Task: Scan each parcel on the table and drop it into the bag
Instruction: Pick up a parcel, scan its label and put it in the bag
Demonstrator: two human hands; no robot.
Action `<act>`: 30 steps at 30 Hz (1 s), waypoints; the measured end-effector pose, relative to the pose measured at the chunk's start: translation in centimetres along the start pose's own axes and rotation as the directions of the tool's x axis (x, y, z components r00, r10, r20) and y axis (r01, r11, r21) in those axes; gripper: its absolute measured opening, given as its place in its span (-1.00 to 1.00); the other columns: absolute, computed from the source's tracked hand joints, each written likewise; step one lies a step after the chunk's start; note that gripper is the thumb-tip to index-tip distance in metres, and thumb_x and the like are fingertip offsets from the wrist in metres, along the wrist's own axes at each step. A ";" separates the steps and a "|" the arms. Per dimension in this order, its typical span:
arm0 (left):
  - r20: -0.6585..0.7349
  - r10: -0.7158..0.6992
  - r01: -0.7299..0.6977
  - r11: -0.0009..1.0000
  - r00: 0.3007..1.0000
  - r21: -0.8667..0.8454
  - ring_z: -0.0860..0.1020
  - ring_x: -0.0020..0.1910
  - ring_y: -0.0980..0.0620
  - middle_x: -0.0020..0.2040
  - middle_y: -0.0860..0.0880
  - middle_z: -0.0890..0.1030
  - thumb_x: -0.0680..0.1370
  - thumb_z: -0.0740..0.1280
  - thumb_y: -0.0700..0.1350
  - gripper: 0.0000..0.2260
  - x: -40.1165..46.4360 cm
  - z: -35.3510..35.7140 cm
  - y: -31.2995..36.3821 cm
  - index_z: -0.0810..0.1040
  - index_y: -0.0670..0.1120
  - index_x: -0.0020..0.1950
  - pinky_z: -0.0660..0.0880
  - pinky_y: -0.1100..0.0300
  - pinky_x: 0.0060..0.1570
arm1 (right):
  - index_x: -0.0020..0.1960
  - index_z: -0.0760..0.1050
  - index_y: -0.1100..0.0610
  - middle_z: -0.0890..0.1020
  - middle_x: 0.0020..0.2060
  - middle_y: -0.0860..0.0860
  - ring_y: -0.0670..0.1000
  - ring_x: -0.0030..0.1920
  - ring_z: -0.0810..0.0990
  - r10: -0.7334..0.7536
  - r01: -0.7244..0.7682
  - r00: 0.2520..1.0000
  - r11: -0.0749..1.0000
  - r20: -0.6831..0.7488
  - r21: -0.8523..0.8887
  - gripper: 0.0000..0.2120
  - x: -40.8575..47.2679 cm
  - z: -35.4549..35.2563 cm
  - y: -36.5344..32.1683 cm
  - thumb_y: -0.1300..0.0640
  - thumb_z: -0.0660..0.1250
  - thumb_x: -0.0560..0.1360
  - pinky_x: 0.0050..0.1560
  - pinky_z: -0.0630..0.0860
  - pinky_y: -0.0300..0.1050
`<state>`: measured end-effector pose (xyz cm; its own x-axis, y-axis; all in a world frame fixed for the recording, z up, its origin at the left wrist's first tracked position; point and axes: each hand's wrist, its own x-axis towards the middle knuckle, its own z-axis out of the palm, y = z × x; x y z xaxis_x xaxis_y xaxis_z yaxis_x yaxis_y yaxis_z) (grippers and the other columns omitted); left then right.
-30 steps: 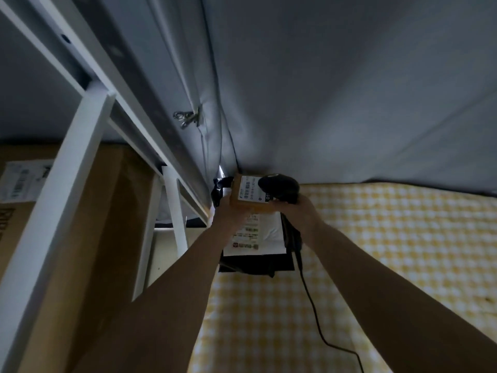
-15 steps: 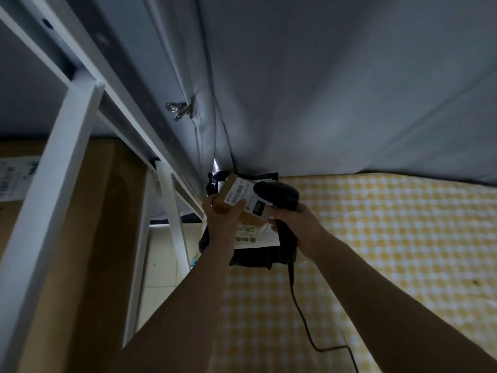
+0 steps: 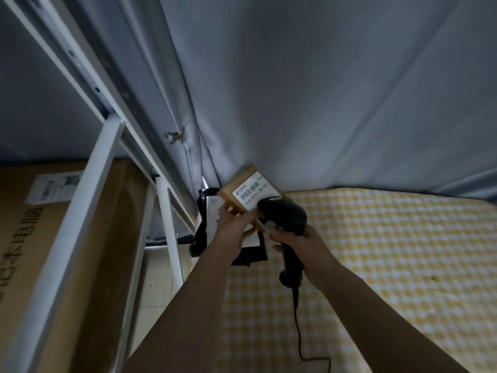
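My left hand (image 3: 232, 228) grips a small brown cardboard parcel (image 3: 243, 188) with a white barcode label, held tilted above the table's far left corner. My right hand (image 3: 298, 242) holds a black corded barcode scanner (image 3: 283, 219) by its handle, its head right over the parcel's lower edge. Beneath both hands lies a black plastic parcel (image 3: 204, 224) with a white label, partly hidden by my left hand. The table is covered with a yellow checked cloth (image 3: 390, 251). No bag is in view.
A grey curtain (image 3: 309, 90) hangs behind the table. A white metal shelf frame (image 3: 88, 189) stands at the left with a large cardboard box (image 3: 32, 238) in it. The scanner's cable (image 3: 298, 332) trails toward me across the cloth.
My left hand has lifted and tilted the brown parcel, so its label faces up more. The scanner has stayed over it, and the view has shifted a little.
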<state>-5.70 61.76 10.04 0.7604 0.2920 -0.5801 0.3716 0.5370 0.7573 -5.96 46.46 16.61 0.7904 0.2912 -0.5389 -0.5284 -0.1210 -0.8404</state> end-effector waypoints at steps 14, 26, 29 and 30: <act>0.191 0.263 -0.290 0.949 0.946 0.127 0.63 0.12 -0.09 0.16 -0.07 0.64 0.28 0.49 -0.50 -0.10 -11.0 5.7 7.5 0.25 0.03 0.50 0.57 -0.21 0.07 | -0.20 0.49 -0.02 0.56 -0.50 -0.21 -0.17 -0.38 0.55 -0.495 0.463 0.868 0.834 -0.037 -0.299 -0.87 -14.4 -5.6 -6.9 0.10 0.42 0.46 -0.31 0.45 -0.33; 0.230 0.294 -0.327 0.937 0.928 0.121 0.61 0.14 -0.11 0.16 -0.11 0.61 0.33 0.44 -0.53 -0.17 -14.4 7.7 7.6 0.26 -0.02 0.49 0.61 -0.16 -0.02 | -0.24 0.50 0.00 0.55 -0.42 0.05 -0.02 -0.38 0.54 -0.504 0.485 0.864 0.829 0.005 -0.278 -0.86 -17.9 -7.8 -7.6 0.12 0.39 0.49 -0.27 0.53 -0.12; 0.238 0.294 -0.329 0.937 0.926 0.121 0.61 0.13 -0.10 0.16 -0.10 0.61 0.33 0.44 -0.53 -0.17 -14.6 7.9 7.5 0.26 -0.03 0.48 0.60 -0.17 0.00 | -0.24 0.50 0.01 0.55 -0.43 0.05 -0.01 -0.39 0.54 -0.508 0.486 0.861 0.827 -0.006 -0.282 -0.86 -17.9 -7.9 -7.6 0.14 0.39 0.48 -0.26 0.53 -0.10; 0.237 0.294 -0.328 0.937 0.926 0.121 0.62 0.12 -0.09 0.16 -0.10 0.61 0.33 0.44 -0.52 -0.17 -14.7 7.9 7.5 0.26 -0.03 0.49 0.61 -0.17 0.00 | -0.25 0.50 0.01 0.55 -0.43 0.04 -0.02 -0.40 0.54 -0.510 0.487 0.860 0.827 -0.009 -0.281 -0.85 -17.9 -7.9 -7.6 0.14 0.39 0.48 -0.27 0.52 -0.11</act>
<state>-9.88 55.23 26.56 0.9396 0.2406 -0.2436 0.1629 0.3117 0.9361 -13.64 34.66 32.15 0.9520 0.3039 -0.0358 0.0351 -0.2248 -0.9738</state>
